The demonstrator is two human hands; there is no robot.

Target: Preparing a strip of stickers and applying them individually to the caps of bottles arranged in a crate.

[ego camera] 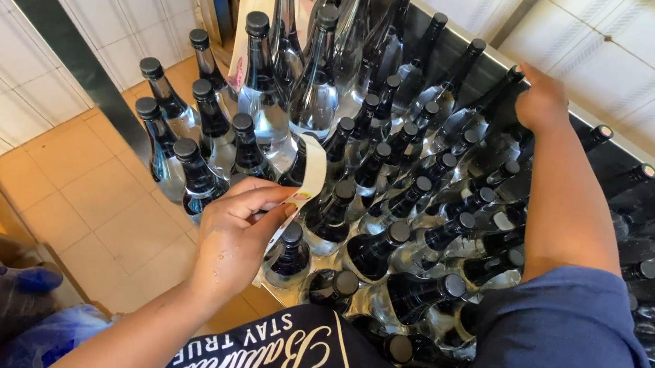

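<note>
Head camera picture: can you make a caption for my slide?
Left hand holds a white label strip; right hand reaches among capped dark bottles.

The left hand (235, 235) is curling inward with the wrist bent, thumb and fingertips pinching together. The right arm is reaching forward, nearly straight, in a blue sleeve, and the right hand (541, 100) is closing palm-down, fingers curled away from view.

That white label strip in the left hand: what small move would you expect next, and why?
Probably pressing the white label strip onto a nearby bottle. The left hand pinches the strip's lower end in its fingers, the strip curling free above the capped bottles, while the right hand rests on a bottle neck farther back. Which bottle, I cannot tell.
</note>
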